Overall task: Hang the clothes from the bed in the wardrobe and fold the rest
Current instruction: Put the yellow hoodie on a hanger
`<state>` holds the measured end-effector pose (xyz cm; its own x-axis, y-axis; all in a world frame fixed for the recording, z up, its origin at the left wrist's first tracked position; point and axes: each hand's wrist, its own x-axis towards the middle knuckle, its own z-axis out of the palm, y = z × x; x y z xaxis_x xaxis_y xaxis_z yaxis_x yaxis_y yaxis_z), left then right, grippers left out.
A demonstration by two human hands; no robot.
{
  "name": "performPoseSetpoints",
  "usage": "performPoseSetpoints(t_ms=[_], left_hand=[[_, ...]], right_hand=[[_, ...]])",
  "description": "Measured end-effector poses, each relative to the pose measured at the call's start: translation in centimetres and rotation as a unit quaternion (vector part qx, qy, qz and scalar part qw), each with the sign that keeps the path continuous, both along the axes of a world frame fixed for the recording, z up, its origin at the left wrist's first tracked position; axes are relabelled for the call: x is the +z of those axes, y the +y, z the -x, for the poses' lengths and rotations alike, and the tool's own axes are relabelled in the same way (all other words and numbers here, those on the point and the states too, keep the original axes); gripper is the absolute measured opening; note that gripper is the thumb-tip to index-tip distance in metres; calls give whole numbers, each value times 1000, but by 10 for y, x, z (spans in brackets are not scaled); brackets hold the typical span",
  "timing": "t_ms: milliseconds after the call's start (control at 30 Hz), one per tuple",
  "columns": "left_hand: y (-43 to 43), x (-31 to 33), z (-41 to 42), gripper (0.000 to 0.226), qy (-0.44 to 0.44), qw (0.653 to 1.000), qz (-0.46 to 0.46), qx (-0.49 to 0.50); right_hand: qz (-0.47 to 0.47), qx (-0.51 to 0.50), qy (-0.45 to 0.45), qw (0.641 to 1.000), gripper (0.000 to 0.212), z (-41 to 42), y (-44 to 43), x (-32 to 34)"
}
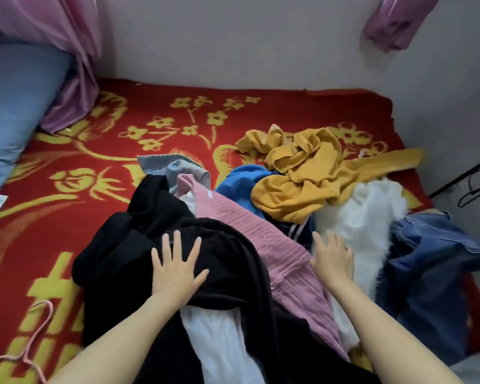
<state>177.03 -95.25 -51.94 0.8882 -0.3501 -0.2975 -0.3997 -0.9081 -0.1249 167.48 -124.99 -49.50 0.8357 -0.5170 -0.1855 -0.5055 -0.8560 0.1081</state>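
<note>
A heap of clothes lies on the bed. My left hand rests flat with spread fingers on a black garment. My right hand lies with straight fingers at the edge of a pink knitted garment, beside a white fluffy one. Further back sit a mustard yellow top, a blue garment and a grey piece. Denim clothing lies at the right. A white garment shows under the black one. A pink hanger lies at the lower left.
The bed carries a red blanket with yellow flowers. A blue pillow leans at the far left under a pink curtain. Grey walls close the back and right; dark cables hang at the right edge.
</note>
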Motion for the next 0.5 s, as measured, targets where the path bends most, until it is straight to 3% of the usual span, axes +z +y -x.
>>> performPoseSetpoints(t_ms=[167, 333, 500], left_hand=[[-12, -27, -22, 102, 88, 996, 0, 14], [-35, -67, -28, 112, 161, 986, 0, 39], [-40, -95, -27, 104, 161, 986, -3, 48]], right_hand=[[69, 100, 41, 992, 69, -45, -21, -33], [121, 108, 63, 985, 78, -108, -65, -50], [98, 85, 38, 991, 64, -114, -91, -84]])
